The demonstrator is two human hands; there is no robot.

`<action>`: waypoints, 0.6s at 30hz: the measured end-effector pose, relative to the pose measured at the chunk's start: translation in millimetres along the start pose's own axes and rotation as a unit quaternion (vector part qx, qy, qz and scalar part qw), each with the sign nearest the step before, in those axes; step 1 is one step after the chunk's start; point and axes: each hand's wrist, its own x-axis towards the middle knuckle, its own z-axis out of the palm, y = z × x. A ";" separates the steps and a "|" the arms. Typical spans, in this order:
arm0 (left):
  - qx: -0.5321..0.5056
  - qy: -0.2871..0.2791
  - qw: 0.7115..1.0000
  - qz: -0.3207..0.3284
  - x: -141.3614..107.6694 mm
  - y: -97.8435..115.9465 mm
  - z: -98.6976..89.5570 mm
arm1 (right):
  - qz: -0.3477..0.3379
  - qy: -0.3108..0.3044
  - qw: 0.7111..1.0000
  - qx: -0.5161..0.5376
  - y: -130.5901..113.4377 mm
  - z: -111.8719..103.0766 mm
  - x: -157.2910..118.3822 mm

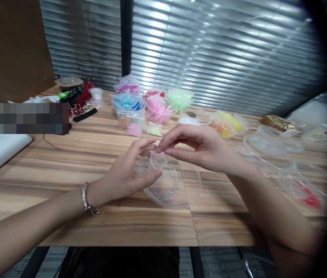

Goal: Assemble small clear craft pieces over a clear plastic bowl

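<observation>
A small clear plastic cup (158,161) is between my hands, over the left part of a round clear plastic container (193,189). My left hand (128,166), with a silver bracelet at its wrist, curves around the cup, fingers behind and thumb in front. My right hand (199,148) comes from the right, palm down, with thumb and fingertips pinched at the cup's rim. Whatever the pinch holds is too small or hidden to make out. Small pale purple pieces (163,193) lie low in the round container.
Tubs with bags of coloured pieces (128,102) line the back, with a pink bag (133,129) and a yellow-green bag (154,128) in front. Clear lids and tubs (270,148) stand right, one holding red pieces (309,197). Red and black wires (79,96) and a white box (1,154) are left.
</observation>
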 end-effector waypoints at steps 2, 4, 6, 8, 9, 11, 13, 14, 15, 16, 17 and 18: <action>-0.004 0.000 1.000 0.000 0.7 -0.1 -0.7 | -0.025 -0.021 0.998 -0.046 -0.8 -1.0 0.1; -0.013 -0.001 1.000 0.013 1.5 -0.4 -1.7 | -0.046 -0.044 0.994 -0.091 -0.7 -0.9 0.2; -0.023 0.000 0.999 0.032 2.1 -1.3 -2.9 | -0.057 -0.055 0.990 -0.113 -0.6 0.1 0.2; -0.029 0.003 0.999 0.045 2.3 -3.2 -4.3 | -0.067 -0.049 0.990 -0.115 -1.7 0.7 0.1; -0.034 0.005 0.998 0.049 2.2 -4.4 -5.1 | -0.072 -0.041 0.990 -0.117 -3.1 0.5 -0.1; -0.051 0.007 0.997 0.054 1.7 -7.1 -6.5 | -0.070 -0.037 0.988 -0.135 -7.2 -0.5 -1.1; -0.072 -0.012 0.996 0.057 1.2 -9.7 -7.6 | -0.043 -0.068 0.983 -0.164 -12.4 -1.2 -3.1; -0.077 -0.021 0.995 0.057 0.9 -10.7 -7.9 | -0.021 -0.094 0.979 -0.179 -15.1 -1.0 -4.4; -0.079 -0.028 0.995 0.060 0.8 -11.4 -8.1 | 0.001 -0.121 0.974 -0.193 -17.5 -0.3 -5.9; -0.077 -0.032 0.995 0.063 0.8 -11.8 -8.2 | 0.018 -0.144 0.968 -0.203 -19.6 0.9 -7.5; -0.073 -0.033 0.994 0.069 0.8 -12.0 -8.3 | 0.031 -0.161 0.964 -0.211 -21.3 2.2 -9.0; -0.067 -0.032 0.994 0.075 0.9 -11.9 -8.4 | 0.038 -0.174 0.960 -0.218 -22.5 3.6 -10.5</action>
